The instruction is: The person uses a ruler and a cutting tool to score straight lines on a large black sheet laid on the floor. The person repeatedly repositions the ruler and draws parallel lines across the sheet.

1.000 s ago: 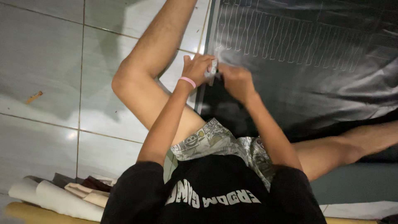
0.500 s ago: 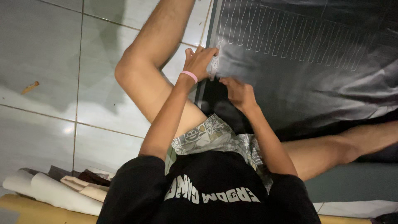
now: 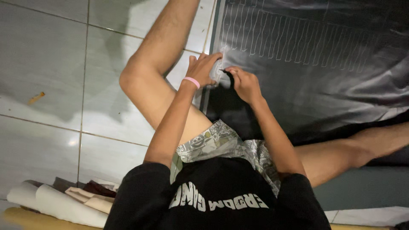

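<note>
A large black sheet (image 3: 324,76) with rows of thin white outlines lies on the tiled floor. My left hand (image 3: 204,69), with a pink band on its wrist, presses its fingers on the pale edge of the sheet at the near left corner. My right hand (image 3: 245,83) is right beside it, fingers pinched on a narrow black strip (image 3: 230,79) that hangs from the sheet's edge. The two hands almost touch. What lies under the fingertips is hidden.
I sit on grey floor tiles (image 3: 51,55) with my bent left knee (image 3: 136,81) beside the sheet and my right leg (image 3: 362,149) stretched over it. Rolled pale paper and folded cloth (image 3: 59,202) lie at the bottom left. A small orange scrap (image 3: 36,98) lies on a tile.
My right hand has moved up from lower on the sheet to meet my left hand at the edge. My left hand has stayed at the corner.
</note>
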